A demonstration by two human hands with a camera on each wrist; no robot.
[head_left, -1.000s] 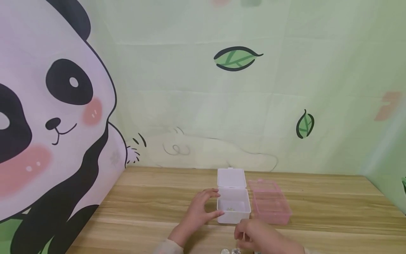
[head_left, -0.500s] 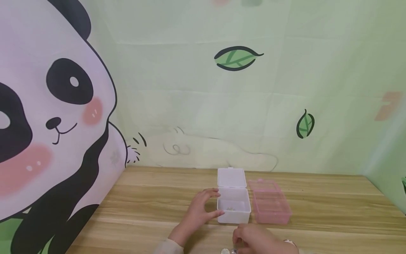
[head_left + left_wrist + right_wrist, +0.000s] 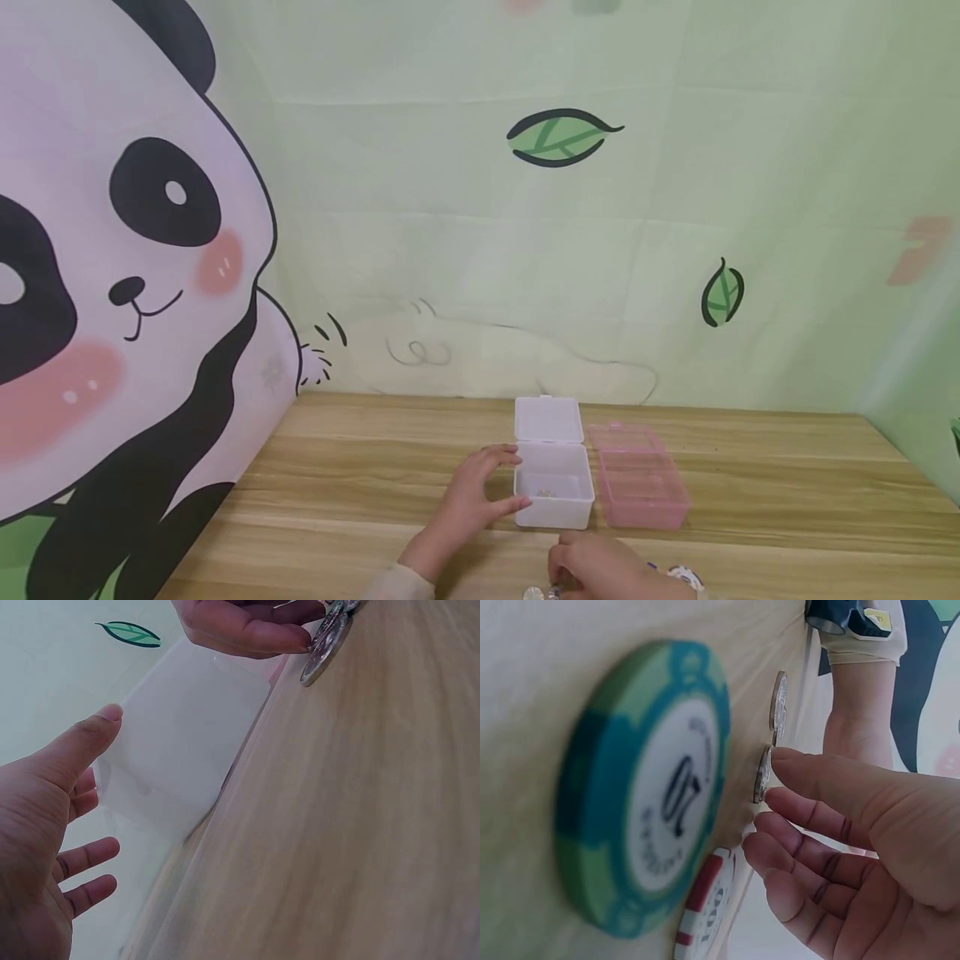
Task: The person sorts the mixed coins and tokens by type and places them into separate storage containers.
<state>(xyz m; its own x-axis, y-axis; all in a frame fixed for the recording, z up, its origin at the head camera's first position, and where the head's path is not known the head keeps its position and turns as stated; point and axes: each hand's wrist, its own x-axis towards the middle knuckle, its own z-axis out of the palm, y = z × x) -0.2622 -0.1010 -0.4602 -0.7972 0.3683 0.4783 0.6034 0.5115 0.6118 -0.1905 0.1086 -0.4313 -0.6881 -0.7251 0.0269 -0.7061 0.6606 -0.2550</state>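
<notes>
My left hand (image 3: 476, 493) rests at the left side of a white lidded box (image 3: 553, 512), its thumb by the front corner and its fingers straight. A few small shiny pieces (image 3: 545, 493) lie inside that box. Low in the head view, my right hand (image 3: 600, 567) is over the table in front of the boxes. Its thumb and index fingertip pinch the edges of a silver coin (image 3: 763, 776) lying on the wood. Just beyond it lies a second silver coin (image 3: 778, 705), also seen in the head view as a round coin (image 3: 533, 593).
A pink see-through box (image 3: 645, 500) with its lid back stands right of the white one. Near the right wrist lie a green poker chip (image 3: 679, 799) and a red-and-white chip (image 3: 707, 904). A printed panda backdrop (image 3: 450, 208) rises behind the table (image 3: 337, 467).
My right hand has shifted slightly left and down onto the coin. A poker chip has come into sight beside its wrist. My left hand and both boxes stay put.
</notes>
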